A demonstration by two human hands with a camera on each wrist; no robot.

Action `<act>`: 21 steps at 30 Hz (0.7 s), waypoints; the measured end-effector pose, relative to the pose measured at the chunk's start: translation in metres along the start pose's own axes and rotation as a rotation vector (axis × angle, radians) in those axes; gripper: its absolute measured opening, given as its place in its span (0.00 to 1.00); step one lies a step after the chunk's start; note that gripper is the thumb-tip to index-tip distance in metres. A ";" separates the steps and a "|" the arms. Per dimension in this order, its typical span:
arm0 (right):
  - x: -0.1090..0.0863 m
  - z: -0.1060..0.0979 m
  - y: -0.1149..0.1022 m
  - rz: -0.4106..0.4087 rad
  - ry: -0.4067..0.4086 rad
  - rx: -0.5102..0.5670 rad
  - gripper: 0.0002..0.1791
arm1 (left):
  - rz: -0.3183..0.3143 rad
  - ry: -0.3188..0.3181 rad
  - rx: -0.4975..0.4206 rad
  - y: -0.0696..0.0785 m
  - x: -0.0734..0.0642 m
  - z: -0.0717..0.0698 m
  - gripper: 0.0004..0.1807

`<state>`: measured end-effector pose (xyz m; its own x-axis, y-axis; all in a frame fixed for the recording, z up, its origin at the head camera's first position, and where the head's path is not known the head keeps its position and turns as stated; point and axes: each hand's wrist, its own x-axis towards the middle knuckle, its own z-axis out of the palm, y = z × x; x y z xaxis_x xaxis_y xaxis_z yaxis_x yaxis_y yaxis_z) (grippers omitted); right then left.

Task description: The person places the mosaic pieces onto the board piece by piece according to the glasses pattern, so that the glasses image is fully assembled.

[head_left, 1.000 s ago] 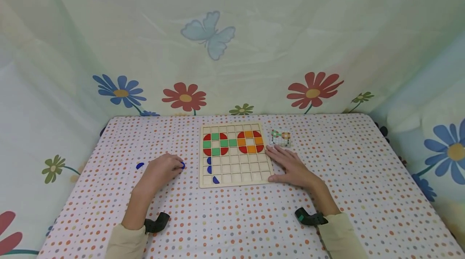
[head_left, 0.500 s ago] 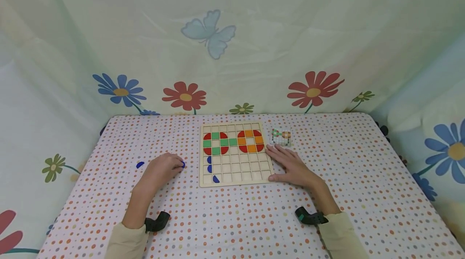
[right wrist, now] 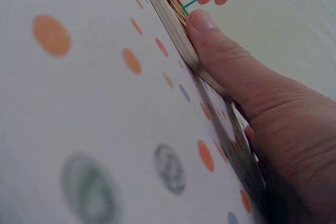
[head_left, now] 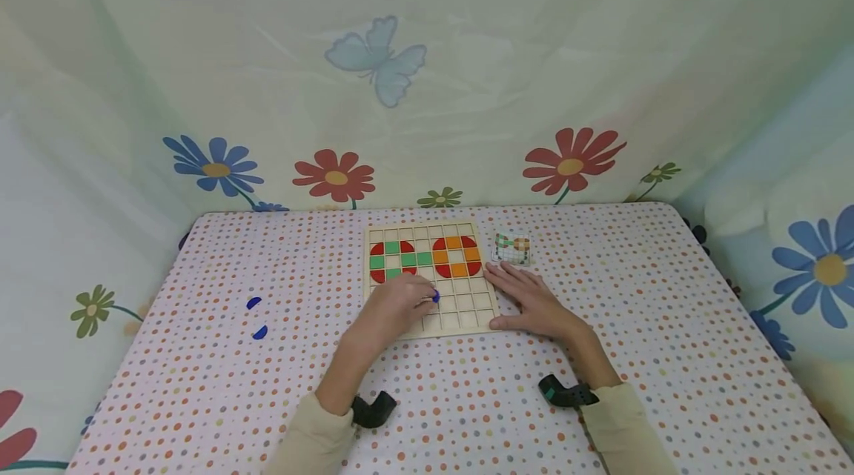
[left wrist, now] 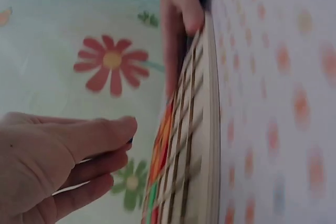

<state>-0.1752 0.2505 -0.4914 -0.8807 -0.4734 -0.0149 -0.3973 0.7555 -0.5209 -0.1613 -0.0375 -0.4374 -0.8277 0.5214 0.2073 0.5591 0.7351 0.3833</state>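
My left hand (head_left: 398,304) is over the lower middle of a wooden grid board (head_left: 469,302), pinching a small blue half-circle tile (head_left: 437,296) between thumb and fingertips. In the left wrist view only a sliver of that tile shows, and the fingertips are raised above the grid. Red corner tiles with green squares (head_left: 425,258) and orange squares (head_left: 454,242) form two rings in the upper rows. The left hand hides the board's lower left cells. Along the right edge rests my right hand (head_left: 534,304), fingers extended, its thumb (right wrist: 202,22) on the lower right corner.
Two blue half-circle tiles, an upper one (head_left: 253,303) and a lower one (head_left: 260,332), lie on the dotted tablecloth (head_left: 200,386) to the left. A small pattern card (head_left: 511,248) lies beyond the right hand. A floral curtain (head_left: 467,90) hangs behind the table.
My left hand has moved right from the tablecloth to over the board, carrying the blue half-circle tile. A second blue tile at left is uncovered. The right hand stays at the board's edge.
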 end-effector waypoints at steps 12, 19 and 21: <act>-0.001 -0.003 0.001 -0.008 -0.005 0.016 0.51 | 0.001 -0.006 0.003 0.035 0.058 0.051 0.06; -0.002 -0.002 0.000 -0.021 0.014 0.010 0.50 | 0.009 0.073 0.058 0.031 0.059 0.064 0.07; -0.001 -0.001 -0.001 -0.021 0.013 0.017 0.50 | 0.007 0.100 0.073 0.029 0.058 0.066 0.07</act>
<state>-0.1746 0.2506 -0.4903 -0.8753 -0.4834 0.0070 -0.4117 0.7377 -0.5351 -0.1898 0.0431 -0.4735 -0.8225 0.4835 0.2995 0.5637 0.7630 0.3162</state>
